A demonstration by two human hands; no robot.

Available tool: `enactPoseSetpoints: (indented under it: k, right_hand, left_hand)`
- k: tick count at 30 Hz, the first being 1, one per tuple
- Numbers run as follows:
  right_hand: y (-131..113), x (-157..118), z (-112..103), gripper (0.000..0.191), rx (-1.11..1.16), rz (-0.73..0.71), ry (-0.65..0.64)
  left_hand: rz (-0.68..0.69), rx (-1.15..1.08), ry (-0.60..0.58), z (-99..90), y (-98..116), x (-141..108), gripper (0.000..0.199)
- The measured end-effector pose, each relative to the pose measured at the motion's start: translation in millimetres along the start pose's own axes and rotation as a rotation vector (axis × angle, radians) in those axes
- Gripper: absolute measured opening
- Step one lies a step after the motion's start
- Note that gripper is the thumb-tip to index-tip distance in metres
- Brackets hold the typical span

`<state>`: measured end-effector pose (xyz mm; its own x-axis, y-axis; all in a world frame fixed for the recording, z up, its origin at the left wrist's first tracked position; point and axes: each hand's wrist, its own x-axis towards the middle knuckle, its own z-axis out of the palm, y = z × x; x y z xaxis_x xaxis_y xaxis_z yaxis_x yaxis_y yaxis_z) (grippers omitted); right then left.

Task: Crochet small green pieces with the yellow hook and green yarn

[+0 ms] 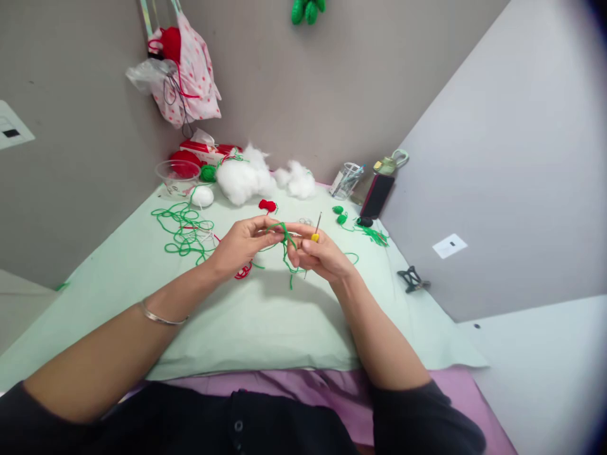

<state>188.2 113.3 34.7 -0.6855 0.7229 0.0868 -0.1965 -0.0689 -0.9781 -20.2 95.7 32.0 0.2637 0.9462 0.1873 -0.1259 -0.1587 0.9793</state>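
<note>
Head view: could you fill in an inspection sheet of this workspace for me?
Surface: pale green cloth, things spread over its far half.
Work things: green yarn; thin tool with a yellow part.
Grip: left hand pinches the yarn; right hand holds the tool.
Clutter: green tangle, white stuffing, phone.
Cables: dark cord by the spotted bag; purpose unclear.
Surroundings: grey wall, white wall plate at right.
</note>
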Motion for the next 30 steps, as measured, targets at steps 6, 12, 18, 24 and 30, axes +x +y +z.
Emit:
enactPoseSetpoints:
  k: [6,12,18,24,30]
  right_hand:
    - [-1.2,5.9,-3.2,0.040,0.051,-0.091,0.323]
    - [7.1,11.4,3.1,0.037,-0.113,0.033,0.341]
    - [0.8,10.7,-2.5,0.037,-0.109,-0.032,0.547]
    - [-7.9,9.0,-12.9,0.038,-0.011,-0.085,0.614]
    - [-11.7,6.9,-22.8,0.041,0.108,-0.114,0.608]
  left_hand:
    - [-0.034,-0.022,0.162,-12.5,-6.4,8.5,0.026]
    - [-0.071,-0.047,0.102,-5.9,-12.8,7.0,0.028]
    - [-0.023,-0.098,0.200,-13.3,-12.7,10.5,0.030]
    - [-0.085,-0.196,0.007,-20.7,-7.6,12.9,0.040]
    - [-0.140,-0.258,-0.219,-27.7,-3.2,10.2,0.032]
